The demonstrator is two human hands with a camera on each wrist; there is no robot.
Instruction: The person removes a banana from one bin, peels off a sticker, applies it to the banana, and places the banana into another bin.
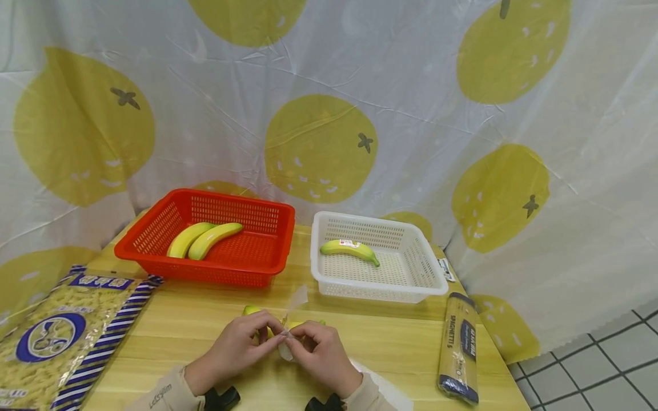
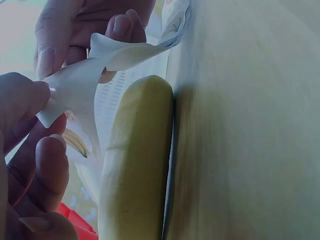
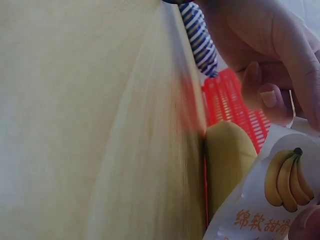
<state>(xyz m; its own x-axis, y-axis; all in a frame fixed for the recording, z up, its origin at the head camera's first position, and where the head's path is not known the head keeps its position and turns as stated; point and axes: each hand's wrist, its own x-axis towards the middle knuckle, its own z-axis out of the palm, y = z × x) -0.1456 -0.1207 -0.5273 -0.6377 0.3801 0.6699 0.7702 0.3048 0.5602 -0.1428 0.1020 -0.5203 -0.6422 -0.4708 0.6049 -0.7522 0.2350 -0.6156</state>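
Both hands meet at the table's front middle over a strip of white banana labels [image 3: 270, 200], printed with a banana bunch and orange characters. My left hand [image 1: 241, 342] pinches the strip's edge between thumb and fingertips. Close beside it, my right hand [image 1: 326, 357] pinches the same strip, its thumb [image 2: 46, 62] at the edge in the left wrist view. The strip curls and trails away in that view. A yellow banana [image 2: 137, 160] lies on the table just beyond the fingers, largely covered by the hands in the head view.
A red basket [image 1: 262, 279] with two bananas [image 1: 213, 240] stands back left. The white basket [image 1: 370, 291] at back right holds one labelled banana [image 1: 349, 249]. A pasta bag [image 1: 67, 337] lies left, a spaghetti pack [image 1: 458, 348] right. White paper [image 1: 385, 391] lies under the right forearm.
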